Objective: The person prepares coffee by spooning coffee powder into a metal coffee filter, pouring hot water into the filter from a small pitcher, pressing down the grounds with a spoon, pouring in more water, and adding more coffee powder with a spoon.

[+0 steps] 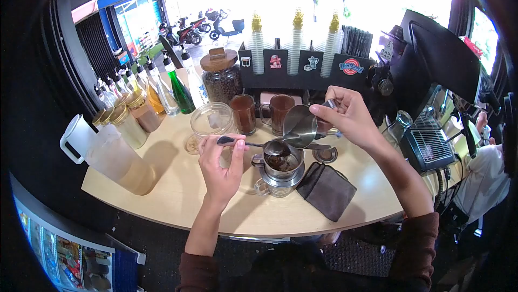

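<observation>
My left hand (220,172) grips the handle of a metal spoon (274,148), whose bowl sits over a metal drip coffee filter (281,170). Dark, wet coffee grounds show inside the filter, which rests on a glass mug (263,187). With my right hand (349,115) I hold a steel pitcher (300,126) by its handle. The pitcher tilts left, its spout close above the spoon's bowl; I cannot make out whether liquid is flowing. A dark folded cloth (328,190) lies beside the filter, and a round metal lid (325,155) lies behind the cloth.
Two glass mugs of brown drink (245,116) stand behind the spoon, near a clear glass jar (212,120). A frosted jug (110,154), syrup bottles (178,87) and a coffee-bean jar (222,79) line the left. Cup stacks (295,49) stand behind. A person (483,176) is at far right.
</observation>
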{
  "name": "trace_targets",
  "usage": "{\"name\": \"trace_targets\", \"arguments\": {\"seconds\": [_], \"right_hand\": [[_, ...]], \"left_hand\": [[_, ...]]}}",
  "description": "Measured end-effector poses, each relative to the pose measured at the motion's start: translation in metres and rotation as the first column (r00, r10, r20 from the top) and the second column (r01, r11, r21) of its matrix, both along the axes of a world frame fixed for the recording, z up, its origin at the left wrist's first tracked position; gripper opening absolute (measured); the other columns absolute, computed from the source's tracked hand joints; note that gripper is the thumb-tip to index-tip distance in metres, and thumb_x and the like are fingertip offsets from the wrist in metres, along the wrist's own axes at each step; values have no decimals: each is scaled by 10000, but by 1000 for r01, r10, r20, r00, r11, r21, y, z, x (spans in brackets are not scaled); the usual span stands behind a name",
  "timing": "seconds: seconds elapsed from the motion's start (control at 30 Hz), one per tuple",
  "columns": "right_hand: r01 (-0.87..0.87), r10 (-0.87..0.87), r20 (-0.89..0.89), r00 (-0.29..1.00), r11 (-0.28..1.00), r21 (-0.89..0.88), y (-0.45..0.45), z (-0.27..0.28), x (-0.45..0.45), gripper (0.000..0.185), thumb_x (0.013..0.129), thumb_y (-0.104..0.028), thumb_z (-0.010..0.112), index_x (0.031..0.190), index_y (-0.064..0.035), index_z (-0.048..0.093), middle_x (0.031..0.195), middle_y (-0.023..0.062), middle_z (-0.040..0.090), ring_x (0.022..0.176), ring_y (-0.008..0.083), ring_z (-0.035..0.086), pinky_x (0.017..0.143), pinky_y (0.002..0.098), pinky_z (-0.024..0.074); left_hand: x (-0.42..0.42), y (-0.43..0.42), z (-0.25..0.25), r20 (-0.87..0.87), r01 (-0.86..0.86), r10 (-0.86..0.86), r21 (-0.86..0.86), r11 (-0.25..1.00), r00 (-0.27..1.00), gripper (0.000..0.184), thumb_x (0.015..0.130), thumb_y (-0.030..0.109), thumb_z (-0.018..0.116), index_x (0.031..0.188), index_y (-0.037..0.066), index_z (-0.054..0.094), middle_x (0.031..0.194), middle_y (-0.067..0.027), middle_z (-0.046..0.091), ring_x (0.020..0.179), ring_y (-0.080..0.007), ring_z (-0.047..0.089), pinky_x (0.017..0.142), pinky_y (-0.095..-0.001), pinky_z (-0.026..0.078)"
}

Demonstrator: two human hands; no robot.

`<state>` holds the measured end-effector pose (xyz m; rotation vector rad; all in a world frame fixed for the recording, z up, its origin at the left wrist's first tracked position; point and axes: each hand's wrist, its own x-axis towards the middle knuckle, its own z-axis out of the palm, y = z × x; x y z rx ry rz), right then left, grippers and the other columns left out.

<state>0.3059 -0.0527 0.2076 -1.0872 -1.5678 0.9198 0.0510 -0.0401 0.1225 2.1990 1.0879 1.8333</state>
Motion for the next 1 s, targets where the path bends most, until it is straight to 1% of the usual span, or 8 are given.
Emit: {"name": "trace_targets", "arguments": {"seconds": [0.1, 0.17, 0.3, 0.47, 0.67, 0.9, 0.97, 1.0], "right_hand": [[-1, 1, 8, 1000, 1000, -12, 2, -1, -1, 299, 880, -128, 669, 715, -68, 427, 668, -19, 549, 664, 13, 553, 555, 199, 528], [13, -20, 112, 994, 998, 61, 9, -7, 4, 316, 875, -134, 678, 705, -71, 419, 668, -16, 563, 656, 2, 542, 521, 181, 474], [33, -37, 71, 997, 998, 61, 6, -3, -2, 308, 882, -100, 669, 723, -86, 406, 644, 2, 571, 605, 21, 568, 518, 181, 488], [73, -87, 162, 983, 993, 92, 3, 0, -2, 327, 868, -99, 686, 704, -91, 403, 630, -28, 540, 585, -11, 500, 492, 160, 398], [90, -107, 159, 981, 990, 110, 3, -5, 2, 333, 845, -141, 707, 672, -84, 428, 619, -50, 508, 574, -12, 405, 472, 180, 322], [100, -115, 146, 982, 989, 107, -2, -2, 0, 336, 849, -138, 704, 672, -84, 423, 596, -65, 458, 568, -12, 401, 463, 183, 321], [86, -93, 103, 990, 994, 70, -5, -1, -2, 333, 862, -108, 697, 701, -90, 405, 641, -28, 547, 584, -9, 505, 493, 160, 412], [87, -94, 103, 990, 994, 71, -4, -1, -1, 333, 862, -108, 697, 701, -90, 405, 641, -28, 547, 584, -9, 505, 493, 160, 412]], "left_hand": [[-1, 1, 0, 12, 13, -13, -21, 1000, 1000, 110, 896, 121, 597, 855, 32, 648, 762, -48, 669, 851, -196, 573, 853, -344, 400], [-1, 2, 0, 6, 11, -11, -26, 1000, 1000, 115, 897, 125, 599, 851, 32, 650, 769, -49, 671, 859, -194, 572, 855, -345, 398], [-2, 2, 0, -1, 7, -7, -16, 1000, 1000, 115, 896, 127, 602, 850, 35, 654, 764, -46, 670, 865, -195, 571, 857, -344, 398], [-2, 1, 1, -6, 14, -14, -34, 999, 1000, 116, 893, 124, 604, 849, 32, 660, 803, -52, 670, 870, -197, 570, 858, -340, 403], [-2, 0, 1, -5, 9, -9, -13, 1000, 1000, 109, 889, 123, 608, 855, 35, 663, 794, -49, 670, 869, -200, 569, 861, -343, 402], [-2, 0, 2, -26, 7, -7, -1, 1000, 1000, 105, 885, 125, 614, 854, 37, 662, 789, -51, 672, 869, -209, 569, 862, -345, 402], [-1, -1, 2, -34, 2, -1, 22, 1000, 999, 103, 885, 126, 615, 858, 38, 662, 785, -49, 673, 868, -212, 567, 862, -347, 401], [-1, -1, 2, -34, 2, -2, 23, 1000, 999, 103, 885, 126, 615, 858, 38, 662, 785, -49, 673, 868, -212, 567, 862, -347, 401]]}}
